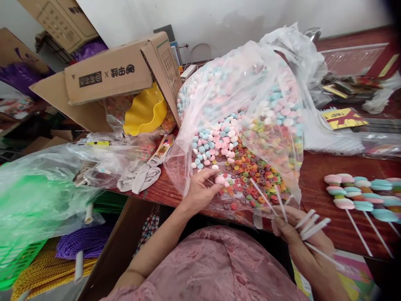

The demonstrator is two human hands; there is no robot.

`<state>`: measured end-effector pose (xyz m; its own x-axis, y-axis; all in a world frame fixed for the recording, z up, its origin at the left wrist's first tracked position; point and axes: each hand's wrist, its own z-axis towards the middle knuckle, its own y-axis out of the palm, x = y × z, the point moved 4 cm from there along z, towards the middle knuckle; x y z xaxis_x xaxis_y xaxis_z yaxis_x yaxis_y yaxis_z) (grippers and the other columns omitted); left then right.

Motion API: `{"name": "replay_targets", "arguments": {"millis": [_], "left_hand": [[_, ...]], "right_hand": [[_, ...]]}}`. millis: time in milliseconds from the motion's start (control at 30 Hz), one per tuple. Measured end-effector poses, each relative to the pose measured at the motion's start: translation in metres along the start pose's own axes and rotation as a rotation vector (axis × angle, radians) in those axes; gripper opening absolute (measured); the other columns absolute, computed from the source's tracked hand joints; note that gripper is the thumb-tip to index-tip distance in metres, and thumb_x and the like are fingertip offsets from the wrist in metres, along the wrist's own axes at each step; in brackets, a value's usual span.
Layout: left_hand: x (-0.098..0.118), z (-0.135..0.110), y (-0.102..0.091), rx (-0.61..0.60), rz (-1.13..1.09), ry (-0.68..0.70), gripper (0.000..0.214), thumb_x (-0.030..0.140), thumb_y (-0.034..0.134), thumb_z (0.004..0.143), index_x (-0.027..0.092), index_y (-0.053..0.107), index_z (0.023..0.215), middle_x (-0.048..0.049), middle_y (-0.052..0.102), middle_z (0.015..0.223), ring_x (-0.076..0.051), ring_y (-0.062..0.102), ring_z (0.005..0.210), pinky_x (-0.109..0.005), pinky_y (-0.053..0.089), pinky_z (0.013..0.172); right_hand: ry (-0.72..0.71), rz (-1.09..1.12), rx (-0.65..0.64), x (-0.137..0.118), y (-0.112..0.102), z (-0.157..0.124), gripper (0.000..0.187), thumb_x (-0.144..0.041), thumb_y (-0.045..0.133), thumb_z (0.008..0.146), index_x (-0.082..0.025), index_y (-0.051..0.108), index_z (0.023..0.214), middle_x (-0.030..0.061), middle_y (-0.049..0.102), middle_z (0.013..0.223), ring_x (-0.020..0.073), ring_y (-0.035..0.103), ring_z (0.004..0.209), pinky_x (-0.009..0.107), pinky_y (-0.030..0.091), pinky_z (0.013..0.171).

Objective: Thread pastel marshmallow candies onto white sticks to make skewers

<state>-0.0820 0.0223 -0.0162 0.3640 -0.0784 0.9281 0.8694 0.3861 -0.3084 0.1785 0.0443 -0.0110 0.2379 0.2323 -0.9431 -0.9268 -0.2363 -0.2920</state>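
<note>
My left hand [200, 190] pinches a pink marshmallow [220, 180] between thumb and fingers, just over the front of an open clear plastic bag [184, 154]. Inside the bag lie pink, white and blue marshmallows [216, 142] and, to their right, colourful ring candies [255, 171]. Several white sticks [308, 223] are gripped in my right hand [300, 238] at the table's front edge, pointing different ways. At the far right, finished-looking skewers of stacked marshmallows [363, 192] lie on the table [316, 167], their white sticks toward me.
An opened cardboard box [109, 75] with a yellow wavy bowl [145, 110] stands at the back left. Grey gloves [140, 177] lie left of the bag. Green plastic [37, 205] and coils of purple cord [84, 242] fill the lower left. A yellow packet [343, 118] lies behind the skewers.
</note>
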Motion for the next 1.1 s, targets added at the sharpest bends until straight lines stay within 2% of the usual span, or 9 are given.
{"name": "replay_targets", "arguments": {"millis": [67,133,267,467,667,800,933,1100], "left_hand": [[0.005,-0.002,0.005,-0.017,-0.32,-0.142,0.03,0.025,0.084,0.068,0.017,0.076,0.096,-0.0049,0.068,0.094,-0.016,0.063,0.084,-0.026,0.052,0.073],[0.01,-0.003,0.009,-0.046,-0.547,-0.239,0.031,0.023,0.091,0.058,0.018,0.078,0.085,-0.0033,0.069,0.091,-0.015,0.063,0.085,-0.024,0.052,0.075],[0.013,-0.003,0.011,-0.047,-0.732,-0.331,0.034,0.021,0.094,0.05,0.018,0.077,0.079,-0.0014,0.069,0.085,-0.013,0.062,0.079,-0.022,0.053,0.071],[0.005,-0.005,0.014,-0.034,-0.743,-0.326,0.034,0.022,0.094,0.054,0.019,0.076,0.083,0.0002,0.069,0.084,-0.011,0.063,0.076,-0.023,0.053,0.07],[0.007,-0.003,0.012,-0.001,-0.58,-0.159,0.029,0.022,0.092,0.058,0.021,0.078,0.084,-0.0011,0.07,0.088,-0.013,0.063,0.085,-0.025,0.052,0.078],[0.01,-0.005,0.012,0.029,-0.412,-0.072,0.02,0.021,0.088,0.065,0.021,0.078,0.082,-0.0017,0.07,0.085,-0.013,0.063,0.083,-0.025,0.051,0.076],[0.013,-0.009,0.013,0.06,-0.24,0.0,0.009,0.023,0.082,0.076,0.02,0.078,0.083,-0.0027,0.071,0.08,-0.013,0.063,0.077,-0.026,0.051,0.072],[0.018,-0.013,0.013,0.094,-0.16,0.091,0.003,0.023,0.078,0.08,0.021,0.078,0.083,-0.0028,0.072,0.077,-0.014,0.064,0.074,-0.028,0.053,0.071]], "right_hand": [[-0.085,0.012,-0.131,0.005,0.011,-0.002,0.02,-0.031,0.059,0.092,-0.023,0.071,0.106,-0.0026,0.058,0.064,0.0114,0.053,0.054,0.022,0.044,0.052],[-0.107,-0.001,-0.226,0.013,0.018,-0.004,0.023,-0.029,0.057,0.094,-0.024,0.07,0.113,-0.0029,0.057,0.066,0.0111,0.051,0.055,0.021,0.044,0.054],[-0.107,-0.032,-0.291,0.019,0.023,-0.008,0.026,-0.029,0.055,0.096,-0.025,0.069,0.117,-0.0031,0.056,0.068,0.0111,0.047,0.056,0.021,0.042,0.054],[-0.188,-0.058,-0.304,0.016,0.018,-0.009,0.027,-0.025,0.055,0.096,-0.027,0.068,0.12,-0.001,0.066,0.084,0.0123,0.056,0.064,0.02,0.047,0.061],[-0.191,-0.084,-0.376,0.016,0.02,-0.004,0.028,-0.025,0.052,0.097,-0.026,0.065,0.122,-0.0009,0.062,0.08,0.0124,0.056,0.064,0.02,0.045,0.06],[-0.14,-0.068,-0.391,0.011,0.025,0.001,0.025,-0.028,0.049,0.098,-0.023,0.067,0.115,-0.0023,0.053,0.067,0.0121,0.05,0.057,0.02,0.04,0.053],[-0.068,-0.083,-0.341,0.011,0.029,-0.001,0.025,-0.033,0.05,0.098,-0.021,0.068,0.111,-0.0024,0.049,0.063,0.0126,0.046,0.055,0.022,0.038,0.051],[0.038,-0.016,-0.31,0.022,0.036,-0.013,0.03,-0.035,0.05,0.097,-0.02,0.069,0.115,-0.0028,0.045,0.061,0.0131,0.044,0.056,0.022,0.036,0.049]]}}
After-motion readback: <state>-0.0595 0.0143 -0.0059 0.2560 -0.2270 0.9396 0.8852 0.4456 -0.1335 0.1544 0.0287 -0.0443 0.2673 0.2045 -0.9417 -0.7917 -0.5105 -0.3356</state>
